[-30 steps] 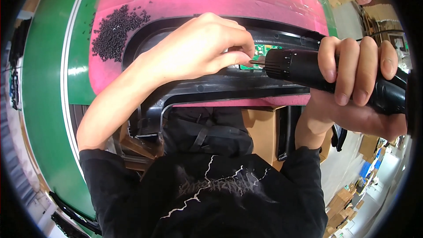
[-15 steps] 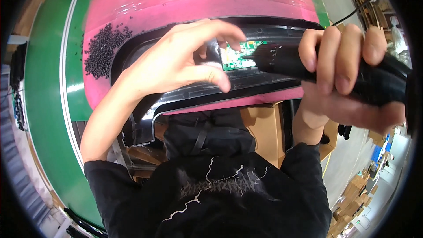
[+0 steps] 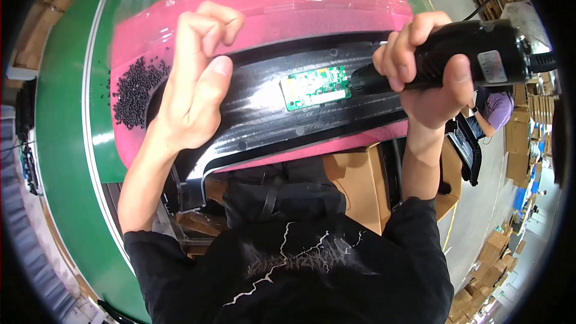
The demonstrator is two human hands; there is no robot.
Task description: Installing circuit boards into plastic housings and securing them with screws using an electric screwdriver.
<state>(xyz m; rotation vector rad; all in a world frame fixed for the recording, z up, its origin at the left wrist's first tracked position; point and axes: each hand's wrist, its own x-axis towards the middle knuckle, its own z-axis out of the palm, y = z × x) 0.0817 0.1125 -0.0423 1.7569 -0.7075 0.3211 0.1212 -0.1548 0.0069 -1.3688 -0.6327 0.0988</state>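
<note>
Takes place over a green worktop (image 3: 66, 114), on a pink mat (image 3: 324, 18) laid across it. Grasps a black power driver (image 3: 468, 48) in the right hand (image 3: 429, 102), with thumb and fingers on opposite sides of its body. Aims the nose leftward from that grip, at the right end of a green circuit board (image 3: 315, 87), flat inside a long black plastic shell (image 3: 264, 60). Cannot tell whether the bit meets a screw there. Leaves the left hand (image 3: 195, 96) unladen as far as visible, loosely curled above the shell, well left of the driver grip. Looks like a driving step at the board's right end, judging by the aim. Probably calls next for a steady right grip and a bit well seated before any pressure. Shows a pile of small black pieces (image 3: 138, 93) left of the left hand. Includes, far beyond the right grip, a co-worker in purple (image 3: 498, 111)
</note>
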